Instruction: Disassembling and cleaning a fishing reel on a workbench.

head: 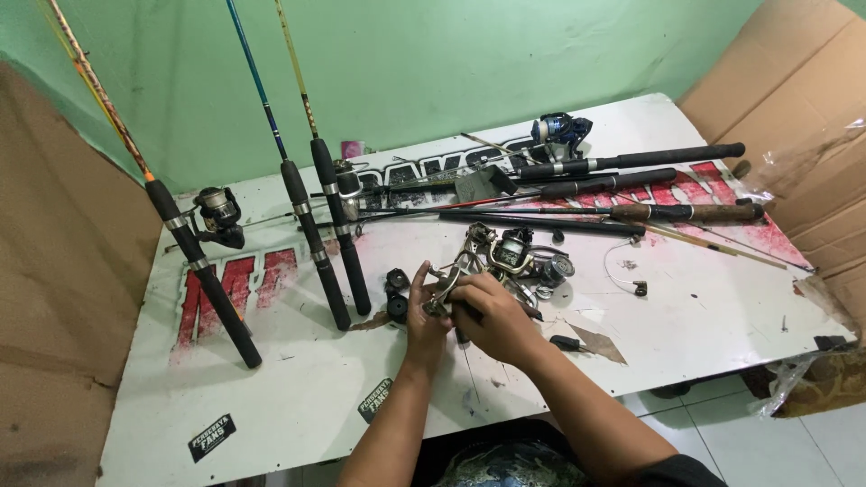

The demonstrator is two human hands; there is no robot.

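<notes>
Both hands meet over the table's middle: the left hand (424, 311) and right hand (492, 316) close together around a small metal reel part (442, 290), fingers clamped on it. Just behind lies a spinning reel (519, 255), touching loose parts. A black spool (397, 293) sits left of the hands. Three upright rods (316, 234) lean against the white table (298, 388); more rods (631, 185) lie crossed beyond.

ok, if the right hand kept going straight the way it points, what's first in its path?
The right hand points up-left, at the small metal reel part pinched between both hands. Past that sits the left hand, then the black reel knob on the table. Depth is unclear.
</notes>
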